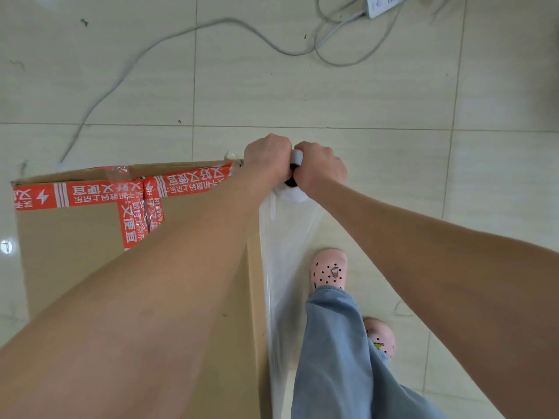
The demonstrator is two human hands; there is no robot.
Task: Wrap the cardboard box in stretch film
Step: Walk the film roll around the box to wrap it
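The cardboard box point(75, 252), sealed with red printed tape point(90, 193), stood on the tiled floor point(332, 95) at the person's left. At its far right corner both hands curled tightly around the roll of stretch film point(292, 193), the left hand point(266, 158) beside the right hand point(320, 170). A sheet of clear film point(284, 267) ran from the roll along the box's right side. Pink clogs point(328, 269) and blue jeans point(332, 343) showed beside it; a power strip point(384, 4) and grey cable point(136, 62) lay well beyond.

One wide-angle head camera looks almost straight down onto the tiled floor point(332, 95).
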